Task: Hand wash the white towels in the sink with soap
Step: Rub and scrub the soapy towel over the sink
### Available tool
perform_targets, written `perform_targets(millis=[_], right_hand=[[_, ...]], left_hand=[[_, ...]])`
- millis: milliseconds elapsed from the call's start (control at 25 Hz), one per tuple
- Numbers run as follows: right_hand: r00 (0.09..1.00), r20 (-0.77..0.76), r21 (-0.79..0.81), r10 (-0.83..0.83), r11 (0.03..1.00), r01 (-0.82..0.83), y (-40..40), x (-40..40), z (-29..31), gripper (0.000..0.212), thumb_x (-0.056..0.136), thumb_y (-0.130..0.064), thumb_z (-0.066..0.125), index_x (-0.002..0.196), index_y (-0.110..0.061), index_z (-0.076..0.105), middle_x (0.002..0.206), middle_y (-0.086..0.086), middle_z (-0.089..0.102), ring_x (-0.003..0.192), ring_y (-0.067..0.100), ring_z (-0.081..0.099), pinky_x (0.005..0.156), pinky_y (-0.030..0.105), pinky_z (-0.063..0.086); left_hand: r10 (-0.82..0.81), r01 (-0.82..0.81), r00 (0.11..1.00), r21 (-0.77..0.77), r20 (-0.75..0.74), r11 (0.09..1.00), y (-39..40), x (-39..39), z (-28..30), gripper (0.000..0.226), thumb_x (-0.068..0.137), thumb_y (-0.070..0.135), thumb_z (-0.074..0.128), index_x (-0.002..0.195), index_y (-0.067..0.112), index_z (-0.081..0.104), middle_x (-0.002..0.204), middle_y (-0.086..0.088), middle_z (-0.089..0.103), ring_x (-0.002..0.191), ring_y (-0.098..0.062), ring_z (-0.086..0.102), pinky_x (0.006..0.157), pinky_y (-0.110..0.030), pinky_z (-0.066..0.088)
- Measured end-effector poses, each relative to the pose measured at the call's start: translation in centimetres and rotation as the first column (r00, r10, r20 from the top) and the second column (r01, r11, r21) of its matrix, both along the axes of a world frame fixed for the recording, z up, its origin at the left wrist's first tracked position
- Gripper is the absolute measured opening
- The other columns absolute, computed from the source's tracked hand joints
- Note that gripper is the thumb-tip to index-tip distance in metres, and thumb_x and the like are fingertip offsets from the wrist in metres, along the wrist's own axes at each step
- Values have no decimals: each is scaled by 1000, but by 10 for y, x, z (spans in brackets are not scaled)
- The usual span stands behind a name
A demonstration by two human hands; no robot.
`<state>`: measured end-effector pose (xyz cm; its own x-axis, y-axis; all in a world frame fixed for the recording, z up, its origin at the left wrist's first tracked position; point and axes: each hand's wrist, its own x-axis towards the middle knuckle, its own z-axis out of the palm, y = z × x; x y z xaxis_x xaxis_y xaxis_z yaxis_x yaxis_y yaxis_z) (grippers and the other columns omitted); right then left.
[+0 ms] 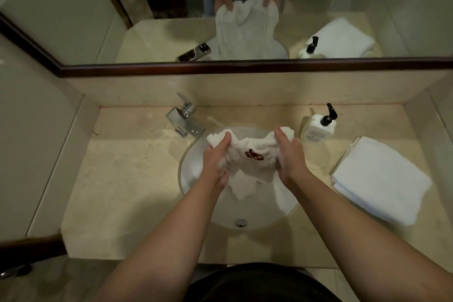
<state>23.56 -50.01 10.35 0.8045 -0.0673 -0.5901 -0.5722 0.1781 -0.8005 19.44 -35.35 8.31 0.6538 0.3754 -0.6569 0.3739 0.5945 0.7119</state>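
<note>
Wet towel (pixel 247 162) bunched above sink (pixel 196 154), long axis left-right, stretched between hands. Left hand (pixel 215 162) and right hand (pixel 289 157) both clenched on opposite ends, equally near. Folded towels (pixel 377 179) wait near counter's right edge.

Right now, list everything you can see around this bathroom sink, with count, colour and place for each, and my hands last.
wet towel: one, white with a dark red embroidered mark, held bunched over the sink
sink: one, white, round, set into the counter, centre
drain: one, metal, at the basin's near side
faucet: one, chrome, behind the sink to its left
soap bottle: one, pale with a black pump, behind the sink to its right
folded towels: a white stack, count unclear, on the counter at right
counter: one, beige stone
mirror: one, dark wood frame, on the wall behind
left hand: gripping the towel's left side
right hand: gripping the towel's right side
</note>
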Motion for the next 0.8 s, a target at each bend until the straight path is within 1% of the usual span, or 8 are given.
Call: perform_targets(millis=[120,200,280,400,480,560,680,800], right_hand=[[999,40,-14,34,999,-33,8,2,23,25,89,-44,66,91,-19,66,92,6,73,86,23,71,80,39,56],[996,80,-46,33,999,-29,18,3,33,30,87,-48,66,83,-19,66,81,1,73,78,19,71,78,36,56],[994,101,-33,-31,999,35,31,4,43,30,90,-43,65,78,-16,65,72,-1,70,69,16,69,72,34,56],[994,60,-47,-91,994,94,42,6,41,32,93,-41,61,87,-11,66,81,4,72,76,18,71,74,36,59],[996,92,-81,-5,997,12,43,-4,41,30,95,-36,60,94,-7,66,83,3,71,71,6,68,63,22,54],[982,165,-171,89,983,-60,44,-15,37,26,95,-33,61,90,-8,66,77,-2,68,63,0,63,53,14,45],[980,191,-219,63,975,-20,43,-12,44,29,95,-35,59,83,-9,65,74,0,68,67,10,64,56,17,48],[993,31,-56,-112,992,114,34,14,49,31,94,-42,60,90,-12,65,87,7,72,81,22,70,76,38,59]], left_hand=[[-18,18,998,5,54,1000,-13,9,23,31,96,32,64,118,10,62,115,-16,69,107,-33,68,82,-41,59],[-91,82,993,118,72,990,-26,10,37,15,97,32,62,102,17,62,104,-10,71,103,-30,69,87,-43,58],[-90,76,995,237,48,969,-38,10,45,24,97,36,62,98,12,64,98,-11,73,95,-29,71,81,-39,58],[110,-100,993,204,-38,974,-49,21,56,40,95,45,60,97,6,66,86,-7,71,80,-22,69,67,-30,53],[264,-250,962,164,-74,954,-45,34,61,43,95,48,59,99,6,66,90,-6,72,85,-22,69,73,-32,53],[296,-272,951,211,-92,939,-37,42,63,45,97,48,54,107,6,64,99,-6,70,95,-23,67,80,-33,50],[55,-29,992,220,-110,975,-30,37,58,38,96,51,55,108,15,56,98,-2,67,95,-21,66,89,-36,52],[-201,192,978,144,54,971,-23,21,49,36,92,41,67,119,19,56,113,-6,72,104,-24,70,95,-44,56]])
